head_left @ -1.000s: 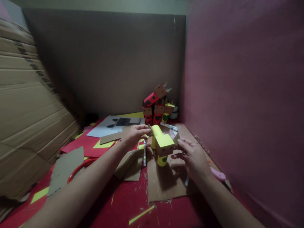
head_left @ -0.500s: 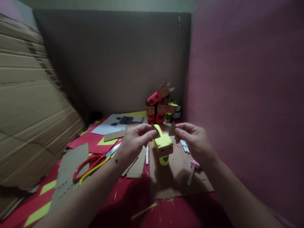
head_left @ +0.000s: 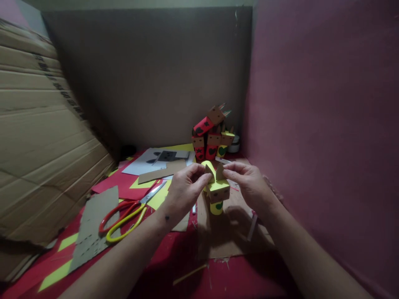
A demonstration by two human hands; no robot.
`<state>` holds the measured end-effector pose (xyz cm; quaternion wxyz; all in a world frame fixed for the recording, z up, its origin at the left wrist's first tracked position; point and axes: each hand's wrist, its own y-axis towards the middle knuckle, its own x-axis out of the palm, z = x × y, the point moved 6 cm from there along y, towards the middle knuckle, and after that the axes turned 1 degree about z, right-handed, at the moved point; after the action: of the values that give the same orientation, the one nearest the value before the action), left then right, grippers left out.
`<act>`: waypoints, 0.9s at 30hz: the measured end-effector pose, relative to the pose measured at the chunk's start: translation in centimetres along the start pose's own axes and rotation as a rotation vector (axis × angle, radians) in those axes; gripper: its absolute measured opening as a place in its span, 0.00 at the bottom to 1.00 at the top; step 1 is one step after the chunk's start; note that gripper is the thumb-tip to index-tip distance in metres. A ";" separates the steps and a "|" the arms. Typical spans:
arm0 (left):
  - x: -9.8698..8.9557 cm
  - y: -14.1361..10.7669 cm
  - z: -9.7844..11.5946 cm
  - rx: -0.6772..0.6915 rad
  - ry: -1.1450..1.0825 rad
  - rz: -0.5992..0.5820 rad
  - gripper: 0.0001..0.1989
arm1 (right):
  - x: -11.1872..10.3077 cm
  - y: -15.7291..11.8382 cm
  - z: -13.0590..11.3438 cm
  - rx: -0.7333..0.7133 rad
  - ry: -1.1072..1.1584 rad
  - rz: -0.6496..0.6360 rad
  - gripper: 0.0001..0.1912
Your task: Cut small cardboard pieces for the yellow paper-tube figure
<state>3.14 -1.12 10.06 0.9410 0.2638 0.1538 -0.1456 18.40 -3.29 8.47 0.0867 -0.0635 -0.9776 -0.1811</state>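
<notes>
A small yellow paper-and-cardboard animal figure (head_left: 218, 192) with a boxy head and a green heart on its body stands on a brown cardboard sheet (head_left: 218, 245). My left hand (head_left: 190, 185) pinches one pointed cardboard ear (head_left: 209, 173) at the left of the head's top. Between the fingertips of my right hand (head_left: 246, 177) is a second pointed cardboard ear (head_left: 220, 172), at the right of the head's top. Whether the ears touch the head, I cannot tell. Scissors (head_left: 124, 220) with red and yellow handles lie left of my left forearm.
Several similar red and yellow figures (head_left: 212, 145) are stacked at the back, near a pink wall (head_left: 318, 124). Coloured paper, a printed white sheet (head_left: 146, 160) and cardboard scraps (head_left: 96, 224) cover the left side. A pink-headed tool (head_left: 253, 224) lies beside my right forearm. Folded cardboard (head_left: 40, 137) stands at far left.
Both hands have brought the two ears closer together over the figure's head, the right one moving left. The view has shifted slightly.
</notes>
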 end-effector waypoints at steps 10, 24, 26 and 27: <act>0.2 0.0 0.4 -0.023 0.031 -0.005 0.07 | -0.2 0.0 0.3 0.007 0.019 0.014 0.03; 0.4 -0.2 0.5 -0.015 0.084 0.000 0.07 | 0.1 -0.3 -0.2 0.006 -0.051 0.019 0.04; 0.4 -0.2 0.6 -0.010 0.103 -0.001 0.08 | 0.1 -0.3 -0.3 0.012 -0.055 0.007 0.04; 0.4 -0.2 0.7 -0.008 0.105 -0.005 0.08 | 0.1 -0.3 -0.2 0.018 -0.058 0.001 0.05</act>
<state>3.61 -1.72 10.38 0.9323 0.2671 0.2041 -0.1333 18.27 -3.62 8.62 0.0591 -0.0686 -0.9812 -0.1703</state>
